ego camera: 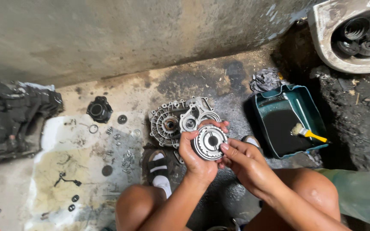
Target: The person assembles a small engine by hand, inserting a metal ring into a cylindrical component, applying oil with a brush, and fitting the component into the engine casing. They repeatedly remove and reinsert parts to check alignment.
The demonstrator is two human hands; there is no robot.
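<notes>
From the head camera I look down on my two hands, held above an oil-stained concrete floor. My left hand [195,156] cups a round, ribbed metal gear hub [209,142] from below and behind, the fingers curled around its rim, so the part sits face-up between my knees. My right hand [243,160] comes in from the right, thumb pressed on the rim's right edge and fingertips tucked behind, closed on the same piece.

Just beyond it on the floor lies an aluminium gearbox housing [174,122], open side up. To the right stands a teal tray [317,124] of dark fluid with a yellow-handled brush [308,133] resting in it. To the left, on a stained sheet [56,171], lie loose bolts [127,159] and washers, and a black flanged hub [99,109].

I judge the step to be inspecting or turning the hub in hand. Any next move calls for a steady two-handed hold, as the part looks oily.
</notes>
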